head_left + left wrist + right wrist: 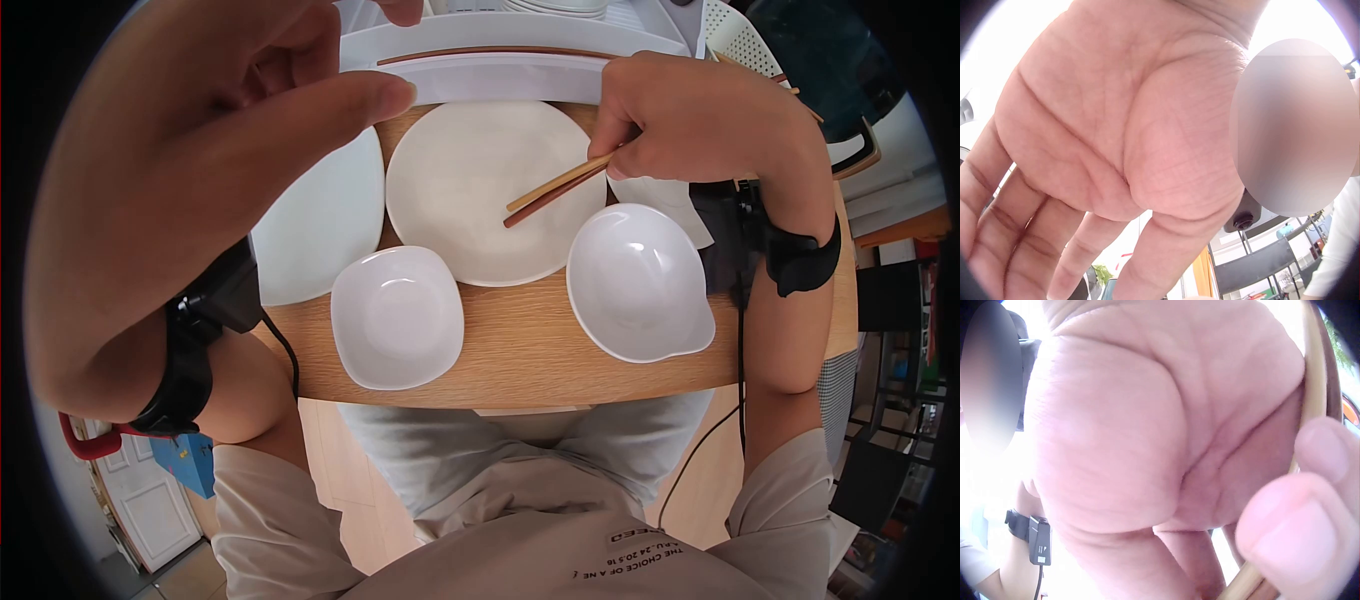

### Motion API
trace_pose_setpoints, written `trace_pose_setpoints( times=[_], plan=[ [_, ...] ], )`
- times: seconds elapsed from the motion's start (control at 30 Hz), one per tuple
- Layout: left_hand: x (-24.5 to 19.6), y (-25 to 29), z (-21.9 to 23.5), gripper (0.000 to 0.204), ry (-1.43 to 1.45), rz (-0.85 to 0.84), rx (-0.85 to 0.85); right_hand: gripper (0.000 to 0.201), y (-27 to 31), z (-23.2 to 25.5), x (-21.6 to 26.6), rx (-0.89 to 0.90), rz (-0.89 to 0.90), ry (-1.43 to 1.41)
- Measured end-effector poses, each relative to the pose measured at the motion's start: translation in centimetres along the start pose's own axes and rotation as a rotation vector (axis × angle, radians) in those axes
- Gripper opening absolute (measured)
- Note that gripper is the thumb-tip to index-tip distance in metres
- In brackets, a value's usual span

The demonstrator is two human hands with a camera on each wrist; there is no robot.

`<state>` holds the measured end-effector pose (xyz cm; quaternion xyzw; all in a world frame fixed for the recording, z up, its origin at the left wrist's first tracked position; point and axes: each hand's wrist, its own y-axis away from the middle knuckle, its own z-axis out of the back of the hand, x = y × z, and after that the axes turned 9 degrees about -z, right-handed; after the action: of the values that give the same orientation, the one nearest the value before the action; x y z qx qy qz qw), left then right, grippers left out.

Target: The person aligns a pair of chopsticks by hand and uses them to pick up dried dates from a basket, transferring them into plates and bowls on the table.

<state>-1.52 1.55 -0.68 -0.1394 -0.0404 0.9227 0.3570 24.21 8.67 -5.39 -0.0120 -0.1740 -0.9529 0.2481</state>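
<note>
My right hand point(690, 115) grips a pair of chopsticks point(560, 186), one light and one reddish brown. Their lower ends point left over a large cream plate point(460, 200); the other ends stick out behind the hand. In the right wrist view the light chopstick point(1315, 369) runs along the palm's edge past curled fingertips. Raised close to the head camera, my left hand point(230, 130) holds nothing, thumb extended. The left wrist view shows its bare palm point(1122, 119) and loosely extended fingers. Beneath it lies a pale plate point(325, 225), partly covered by the arm.
A squarish white bowl point(398, 318) and a lipped white bowl point(640, 285) stand near the front of the wooden table point(515, 345). Behind the plates is a white rack point(450, 82), with a brown chopstick point(490, 50) along it. A perforated basket point(735, 35) sits back right.
</note>
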Motion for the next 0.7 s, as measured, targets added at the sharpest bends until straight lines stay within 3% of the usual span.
trace_pose_setpoints(
  times=[0.1,0.17,0.3,0.37,0.7],
  plan=[
    [-0.1,0.0,0.0,0.042,0.0,0.002,0.0,0.021,0.3,0.9,1.0,0.066,-0.086,0.04],
    [-0.2,-0.1,-0.1,0.042,0.0,0.002,0.001,0.02,0.2,1.4,1.3,0.245,-0.05,0.138],
    [0.3,0.5,0.2,0.042,0.0,0.002,0.001,0.018,0.4,1.3,-0.1,0.219,0.005,0.036],
    [-0.1,0.1,0.0,0.042,0.0,0.002,0.002,0.019,0.2,0.4,-1.2,-0.034,-0.037,0.023],
    [-0.2,0.0,-0.1,0.043,0.001,0.001,0.005,0.02,-0.4,0.6,-1.2,0.058,-0.061,0.017]
  ],
)
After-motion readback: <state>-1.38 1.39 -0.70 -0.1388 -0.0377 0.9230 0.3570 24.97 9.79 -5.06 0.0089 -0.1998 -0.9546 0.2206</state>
